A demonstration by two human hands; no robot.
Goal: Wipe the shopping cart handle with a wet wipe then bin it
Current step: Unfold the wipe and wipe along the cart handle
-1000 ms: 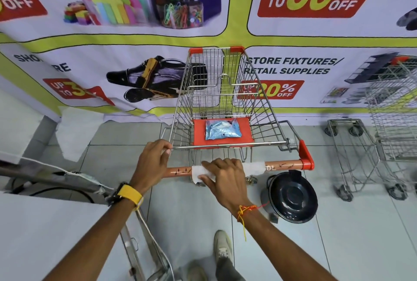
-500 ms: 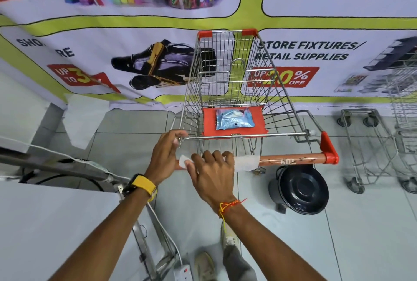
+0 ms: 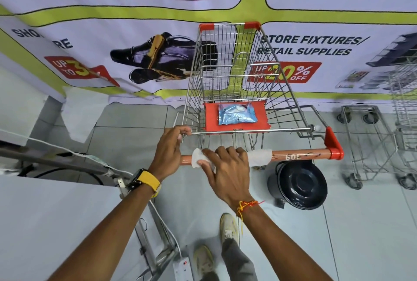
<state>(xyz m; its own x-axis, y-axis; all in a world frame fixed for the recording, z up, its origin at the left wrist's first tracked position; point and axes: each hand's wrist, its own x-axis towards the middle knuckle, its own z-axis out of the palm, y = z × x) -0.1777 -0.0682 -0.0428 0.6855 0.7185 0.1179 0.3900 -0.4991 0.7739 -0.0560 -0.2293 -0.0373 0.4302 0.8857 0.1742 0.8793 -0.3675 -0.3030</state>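
Observation:
A wire shopping cart [image 3: 234,71] stands in front of me, its orange handle [image 3: 300,154] running left to right with a red end cap at the right. A white wet wipe [image 3: 259,156] is wrapped over the handle's middle. My right hand [image 3: 228,168] presses the wipe onto the bar, fingers curled over it. My left hand [image 3: 169,147] grips the cart's metal frame at the left end, just above the handle. A blue wipes packet [image 3: 237,114] lies on the cart's red seat flap. A black lidded bin [image 3: 301,185] stands on the floor under the handle's right part.
A second wire cart [image 3: 383,141] is parked at the right. A banner wall [image 3: 112,39] runs behind the cart. A white surface [image 3: 45,224], metal stand and power strip [image 3: 182,267] with cables sit at my left. My shoes [image 3: 229,226] are on the tiled floor.
My right hand has slid the wipe along the handle, first left and then back a little right. The left hand has stayed on the frame's left end. The view has shifted.

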